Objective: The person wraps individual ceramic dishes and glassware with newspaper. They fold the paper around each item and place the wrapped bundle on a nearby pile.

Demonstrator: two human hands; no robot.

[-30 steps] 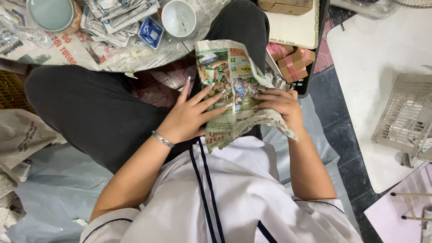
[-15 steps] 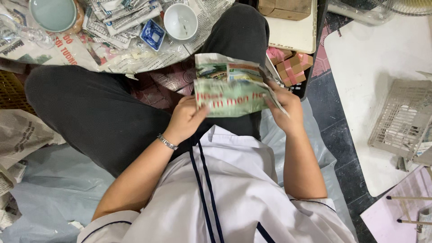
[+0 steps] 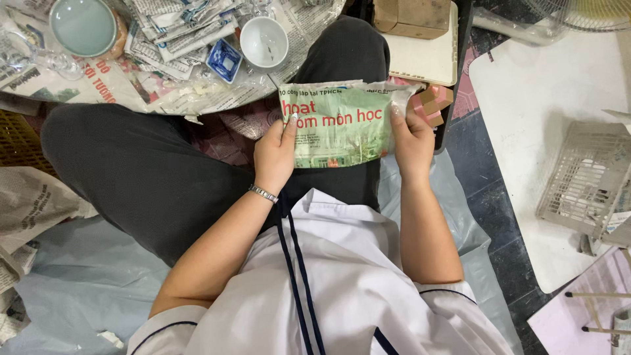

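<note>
Seated person, viewed from above, holding a newspaper-wrapped bundle [image 3: 342, 125] over the lap, above the dark trouser legs [image 3: 151, 171]. The left hand [image 3: 276, 154] closes its grip on the bundle's left edge, thumb on the printed face and fingers behind; a metal bracelet [image 3: 263, 193] circles that wrist. The right hand [image 3: 413, 141] closes its grip on the bundle's right edge, with one fingertip [image 3: 396, 112] pressed near the upper corner. The bundle lies flat and roughly level between both hands, its green and white printed side with red lettering facing up. Beyond the bundle, toward the upper left, a round surface covered in newspaper sheets [image 3: 98, 85] carries a white cup [image 3: 263, 41], a small blue-and-white square dish [image 3: 224, 60] just beside the cup, further folded newspaper parcels [image 3: 181, 26], and a pale green bowl [image 3: 82, 26] farther left. Just right of the bundle, pink blocks [image 3: 434, 105] lie at the edge of a cream board [image 3: 424, 56]. Well right of the bundle, a grey plastic basket [image 3: 585, 177] rests on a white sheet [image 3: 545, 98]. Below the bundle, a white shirt with dark piping [image 3: 328, 283] fills the foreground.
</note>
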